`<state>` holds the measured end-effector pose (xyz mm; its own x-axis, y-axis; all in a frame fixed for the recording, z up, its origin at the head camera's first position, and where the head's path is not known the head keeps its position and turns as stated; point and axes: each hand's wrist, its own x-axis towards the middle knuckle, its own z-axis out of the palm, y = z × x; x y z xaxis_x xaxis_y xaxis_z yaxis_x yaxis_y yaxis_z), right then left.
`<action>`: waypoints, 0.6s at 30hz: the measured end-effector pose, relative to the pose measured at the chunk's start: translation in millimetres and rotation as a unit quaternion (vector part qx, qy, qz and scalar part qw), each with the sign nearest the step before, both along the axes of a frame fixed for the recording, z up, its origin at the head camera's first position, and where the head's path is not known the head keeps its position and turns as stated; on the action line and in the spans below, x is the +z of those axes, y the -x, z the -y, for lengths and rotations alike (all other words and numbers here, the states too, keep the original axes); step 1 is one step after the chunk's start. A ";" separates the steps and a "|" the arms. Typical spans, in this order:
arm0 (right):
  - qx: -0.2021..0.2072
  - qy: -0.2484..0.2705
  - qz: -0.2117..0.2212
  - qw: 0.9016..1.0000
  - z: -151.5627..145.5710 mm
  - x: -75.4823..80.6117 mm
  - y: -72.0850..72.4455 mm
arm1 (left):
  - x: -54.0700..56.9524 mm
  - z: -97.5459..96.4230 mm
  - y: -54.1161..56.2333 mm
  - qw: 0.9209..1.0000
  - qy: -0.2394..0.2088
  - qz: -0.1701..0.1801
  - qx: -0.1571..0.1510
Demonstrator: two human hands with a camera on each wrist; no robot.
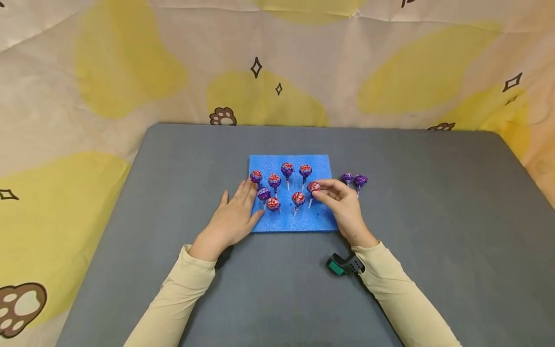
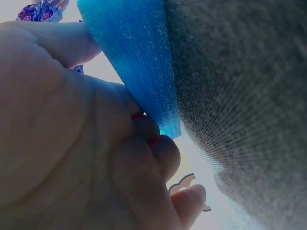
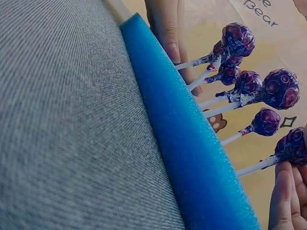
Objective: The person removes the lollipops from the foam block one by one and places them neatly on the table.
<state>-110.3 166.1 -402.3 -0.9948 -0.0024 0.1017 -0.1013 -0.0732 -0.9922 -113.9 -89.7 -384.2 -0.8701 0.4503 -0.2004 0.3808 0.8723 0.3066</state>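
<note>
A blue foam board (image 1: 312,221) lies on the table with several lollipops standing in it on white sticks, their wrappers purple and red. My right hand (image 1: 344,212) pinches one lollipop (image 1: 313,187) by its wrapped head, near the board's right side. In the right wrist view that lollipop (image 3: 291,146) has its stick's lower end at the board's top surface. My left hand (image 1: 231,219) lies along the board's left edge, fingers extended and thumb over the near-left corner. The left wrist view shows these fingers (image 2: 165,155) against the foam's side.
Two purple-wrapped lollipops (image 1: 360,181) lie on the grey table (image 1: 433,231) just right of the board, beyond my right hand. A patterned cloth (image 1: 303,62) hangs behind the table. A dark strap device (image 1: 342,265) sits at my right wrist.
</note>
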 end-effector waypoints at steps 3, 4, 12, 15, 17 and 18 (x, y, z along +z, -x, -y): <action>0.001 -0.007 0.003 1.000 0.0 -0.5 -1.7 | -0.1 0.1 -1.3 1.000 0.002 -0.001 0.001; 0.001 -0.008 0.005 1.000 -0.2 -1.0 -2.8 | -0.4 0.0 -2.2 1.000 0.002 0.000 0.001; -0.006 -0.012 0.015 1.000 -1.6 -1.5 -8.4 | -1.0 -1.1 -7.1 1.000 -0.001 -0.003 -0.004; -0.004 -0.016 0.014 1.000 -1.2 0.9 -7.0 | 0.6 -0.5 -6.8 1.000 -0.004 -0.009 0.001; -0.003 -0.018 0.017 1.000 -1.0 2.1 -6.3 | 1.3 -0.1 -6.7 1.000 -0.006 -0.009 0.004; -0.003 -0.019 0.017 1.000 -0.9 2.7 -6.1 | 1.7 0.0 -6.7 1.000 -0.006 -0.009 0.005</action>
<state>-104.2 167.0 -399.6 -0.9977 -0.0002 0.0676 -0.0675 -0.0341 -0.9971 -107.3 -89.7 -382.5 -0.8785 0.4429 -0.1790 0.3770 0.8730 0.3094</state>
